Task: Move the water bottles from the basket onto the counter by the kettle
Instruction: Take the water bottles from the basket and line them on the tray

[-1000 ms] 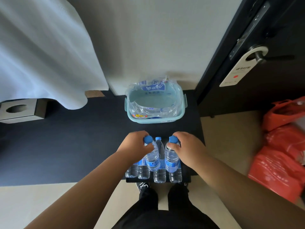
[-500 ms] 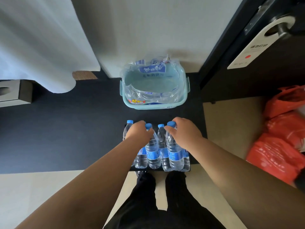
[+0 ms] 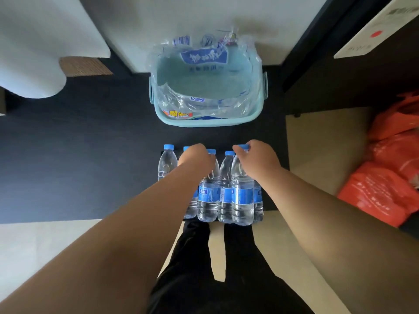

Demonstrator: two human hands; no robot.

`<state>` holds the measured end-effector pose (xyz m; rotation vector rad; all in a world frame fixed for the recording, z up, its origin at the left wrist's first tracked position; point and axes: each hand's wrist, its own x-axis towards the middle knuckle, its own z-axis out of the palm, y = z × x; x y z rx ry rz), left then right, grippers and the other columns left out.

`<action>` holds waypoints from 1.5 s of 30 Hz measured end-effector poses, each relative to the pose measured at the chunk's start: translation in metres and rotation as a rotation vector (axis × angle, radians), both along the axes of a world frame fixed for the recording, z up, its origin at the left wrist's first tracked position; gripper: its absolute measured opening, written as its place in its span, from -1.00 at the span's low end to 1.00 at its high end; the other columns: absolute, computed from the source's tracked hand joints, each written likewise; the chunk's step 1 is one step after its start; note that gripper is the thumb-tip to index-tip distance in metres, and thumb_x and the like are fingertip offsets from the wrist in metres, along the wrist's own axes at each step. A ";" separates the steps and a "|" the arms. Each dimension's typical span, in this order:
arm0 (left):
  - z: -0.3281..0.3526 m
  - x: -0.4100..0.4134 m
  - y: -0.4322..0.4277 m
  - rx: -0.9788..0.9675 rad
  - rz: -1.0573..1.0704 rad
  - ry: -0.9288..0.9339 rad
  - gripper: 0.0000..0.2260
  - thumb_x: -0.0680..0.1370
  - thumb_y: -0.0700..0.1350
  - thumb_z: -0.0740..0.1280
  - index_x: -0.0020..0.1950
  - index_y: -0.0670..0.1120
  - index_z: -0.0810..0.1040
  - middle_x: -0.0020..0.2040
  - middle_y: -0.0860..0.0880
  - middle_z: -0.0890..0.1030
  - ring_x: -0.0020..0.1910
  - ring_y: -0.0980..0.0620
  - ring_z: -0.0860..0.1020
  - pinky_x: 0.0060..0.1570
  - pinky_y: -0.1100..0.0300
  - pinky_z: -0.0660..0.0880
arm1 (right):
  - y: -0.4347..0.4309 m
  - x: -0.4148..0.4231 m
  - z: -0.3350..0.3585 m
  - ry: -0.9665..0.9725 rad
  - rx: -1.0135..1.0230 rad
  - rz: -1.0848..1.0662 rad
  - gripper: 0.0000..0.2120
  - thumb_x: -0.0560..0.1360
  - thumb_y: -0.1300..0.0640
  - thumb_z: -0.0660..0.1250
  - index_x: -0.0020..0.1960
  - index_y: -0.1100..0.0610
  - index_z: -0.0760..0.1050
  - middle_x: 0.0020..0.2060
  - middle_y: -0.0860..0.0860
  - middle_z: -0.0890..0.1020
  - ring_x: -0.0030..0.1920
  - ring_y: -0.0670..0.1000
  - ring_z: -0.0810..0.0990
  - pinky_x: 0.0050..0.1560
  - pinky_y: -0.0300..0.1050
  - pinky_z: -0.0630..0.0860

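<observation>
Several clear water bottles with blue caps and blue labels stand in a tight group near the front edge of the black counter (image 3: 68, 166). My left hand (image 3: 197, 158) is closed around the neck of one water bottle (image 3: 207, 198) in the middle of the group. The fingers of my right hand (image 3: 257, 158) are closed on the top of the front right water bottle (image 3: 242, 196). One bottle (image 3: 166, 165) stands free at the far left. Behind them, against the wall, the light blue basket (image 3: 204, 122) holds only crumpled clear plastic wrap (image 3: 199, 103).
Orange plastic bags (image 3: 385, 182) lie on the beige floor at right. A black door with a white hanger sign (image 3: 374, 35) is at the upper right. White cloth (image 3: 45, 41) hangs over the counter at upper left, beside a woven mat (image 3: 84, 66). My black-trousered legs (image 3: 192, 257) stand below the counter edge.
Both hands have kept hold of their bottles. The two held bottles now stand level with the rest of the group. The view has shifted, so the basket appears higher and closer.
</observation>
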<state>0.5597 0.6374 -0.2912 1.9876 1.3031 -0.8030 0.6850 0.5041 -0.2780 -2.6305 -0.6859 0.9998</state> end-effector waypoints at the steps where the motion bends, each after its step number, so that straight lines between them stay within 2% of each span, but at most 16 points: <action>1: -0.001 -0.001 -0.003 0.002 -0.021 0.002 -0.78 0.57 -0.02 0.26 -0.04 -0.16 0.58 -0.19 -0.10 0.64 -0.18 -0.14 0.63 -0.24 0.07 0.50 | -0.002 0.000 -0.004 0.004 0.007 0.002 -0.61 0.61 -0.23 0.27 -0.02 0.10 0.56 -0.24 0.01 0.61 -0.26 0.01 0.61 -0.35 -0.08 0.41; 5: -0.004 -0.011 -0.019 0.085 -0.116 -0.041 -0.72 0.63 0.05 0.17 0.14 -0.13 0.49 -0.02 -0.14 0.65 -0.01 -0.19 0.62 0.09 -0.07 0.53 | -0.013 0.000 -0.017 0.001 -0.008 -0.014 -0.61 0.63 -0.23 0.25 -0.04 0.10 0.56 -0.28 -0.02 0.59 -0.30 -0.03 0.58 -0.40 -0.11 0.35; 7: -0.004 -0.020 -0.021 0.078 -0.107 -0.090 -0.73 0.63 0.06 0.17 0.15 -0.11 0.45 -0.07 -0.10 0.65 -0.14 -0.13 0.61 -0.09 -0.01 0.54 | -0.021 -0.001 -0.020 -0.013 -0.011 -0.007 -0.62 0.64 -0.22 0.22 -0.03 0.09 0.54 -0.27 -0.03 0.58 -0.26 -0.01 0.59 -0.40 -0.13 0.30; 9: -0.002 -0.030 -0.020 0.072 -0.128 -0.115 -0.75 0.63 0.08 0.19 0.15 -0.07 0.45 -0.09 -0.05 0.61 -0.20 -0.07 0.58 -0.23 0.06 0.49 | -0.030 -0.002 -0.020 0.007 0.012 -0.013 -0.60 0.64 -0.23 0.18 0.04 0.08 0.55 -0.17 -0.02 0.64 -0.15 0.05 0.63 -0.32 -0.11 0.36; 12: 0.006 -0.051 -0.017 0.101 -0.181 -0.132 -0.75 0.62 0.11 0.22 0.17 -0.03 0.48 -0.06 -0.01 0.61 -0.18 -0.07 0.61 -0.20 0.04 0.55 | -0.044 -0.005 -0.015 0.010 0.000 -0.023 -0.48 0.66 -0.27 0.09 0.28 0.09 0.57 0.04 0.02 0.69 -0.02 0.07 0.64 -0.12 -0.06 0.44; 14: 0.011 -0.068 -0.014 0.110 -0.180 -0.134 -0.75 0.62 0.10 0.20 0.16 -0.03 0.47 -0.14 0.01 0.62 -0.22 -0.05 0.62 -0.18 0.03 0.58 | -0.056 -0.006 -0.010 -0.008 -0.059 0.024 -0.47 0.67 -0.28 0.02 0.25 0.07 0.57 -0.02 0.01 0.67 -0.07 0.05 0.63 -0.18 -0.07 0.44; 17: 0.013 -0.100 -0.003 0.153 -0.161 -0.104 -0.73 0.62 0.09 0.23 0.26 0.02 0.50 0.05 0.00 0.66 -0.08 -0.09 0.63 -0.09 0.05 0.56 | -0.076 -0.006 -0.007 -0.037 -0.178 0.144 -0.50 0.70 -0.23 -0.02 0.13 0.07 0.56 -0.20 -0.06 0.59 -0.22 -0.03 0.57 -0.31 -0.08 0.40; 19: 0.013 -0.122 0.005 0.176 -0.128 -0.074 -0.71 0.62 0.12 0.24 0.29 0.06 0.49 0.07 0.00 0.67 -0.12 -0.08 0.61 -0.15 0.08 0.56 | -0.087 -0.005 -0.007 -0.054 -0.246 0.183 -0.55 0.71 -0.21 0.00 0.13 0.05 0.55 -0.19 -0.06 0.60 -0.21 -0.03 0.58 -0.32 -0.08 0.41; 21: 0.011 -0.143 0.012 0.205 -0.136 -0.042 -0.63 0.62 0.19 0.23 0.36 0.06 0.46 0.13 0.00 0.67 -0.05 -0.07 0.64 -0.16 0.09 0.55 | -0.095 -0.003 -0.009 -0.054 -0.288 0.225 -0.58 0.71 -0.21 0.03 0.18 0.03 0.53 -0.17 -0.06 0.60 -0.21 -0.03 0.59 -0.32 -0.08 0.44; 26: -0.004 -0.178 0.021 0.193 -0.115 0.077 -0.49 0.59 0.36 0.18 0.29 -0.01 0.46 0.11 -0.04 0.64 -0.06 -0.05 0.63 -0.10 -0.01 0.65 | -0.102 -0.004 -0.021 -0.013 -0.344 0.282 -0.51 0.69 -0.29 0.02 0.35 0.03 0.45 -0.02 -0.01 0.65 -0.09 0.04 0.64 -0.17 0.00 0.58; 29: -0.014 -0.186 0.018 0.153 -0.126 0.106 -0.43 0.58 0.40 0.15 0.33 -0.01 0.46 0.14 -0.05 0.64 -0.01 -0.06 0.63 -0.05 -0.03 0.64 | -0.103 -0.008 -0.030 0.026 -0.348 0.309 -0.53 0.70 -0.27 0.00 0.30 0.04 0.45 -0.12 -0.02 0.62 -0.17 0.01 0.63 -0.17 0.02 0.61; 35: -0.026 -0.177 -0.004 0.053 0.051 0.057 -0.49 0.55 0.34 0.27 0.22 -0.06 0.42 -0.05 -0.03 0.60 -0.17 -0.03 0.62 -0.14 -0.04 0.65 | -0.106 -0.017 -0.045 0.107 -0.317 0.240 -0.54 0.72 -0.23 -0.09 0.28 0.06 0.40 -0.23 0.02 0.60 -0.25 0.03 0.61 -0.30 -0.03 0.46; 37: -0.027 -0.175 -0.008 0.070 0.104 0.054 -0.49 0.54 0.33 0.28 0.20 -0.08 0.39 -0.07 -0.04 0.58 -0.18 -0.05 0.61 -0.16 -0.03 0.65 | -0.109 -0.020 -0.046 0.143 -0.280 0.181 -0.55 0.73 -0.23 -0.09 0.28 0.03 0.40 -0.22 0.03 0.63 -0.25 0.04 0.64 -0.29 -0.02 0.49; 40: -0.028 -0.174 -0.008 0.061 0.187 0.029 -0.46 0.51 0.36 0.27 0.17 -0.08 0.45 -0.03 -0.06 0.59 -0.15 -0.06 0.62 -0.13 -0.05 0.66 | -0.108 -0.022 -0.046 0.203 -0.202 0.066 -0.52 0.74 -0.20 -0.11 0.20 0.04 0.49 -0.09 0.09 0.68 -0.09 0.11 0.67 -0.07 0.06 0.60; 43: -0.029 -0.166 -0.009 0.014 0.380 -0.017 -0.40 0.43 0.43 0.27 0.12 -0.08 0.54 0.05 -0.09 0.60 -0.12 -0.04 0.63 -0.08 -0.08 0.67 | -0.098 -0.028 -0.046 0.295 -0.131 -0.120 -0.42 0.73 -0.20 -0.16 -0.03 0.04 0.55 -0.12 0.10 0.66 -0.08 0.06 0.64 -0.13 -0.03 0.48; 45: -0.030 -0.159 -0.012 -0.022 0.536 -0.041 -0.33 0.39 0.45 0.32 0.19 -0.09 0.54 0.13 -0.11 0.59 -0.06 -0.06 0.64 -0.03 -0.10 0.67 | -0.090 -0.035 -0.044 0.364 -0.115 -0.264 -0.32 0.69 -0.29 -0.20 0.02 0.06 0.60 -0.09 0.12 0.68 -0.10 0.02 0.64 -0.14 -0.06 0.48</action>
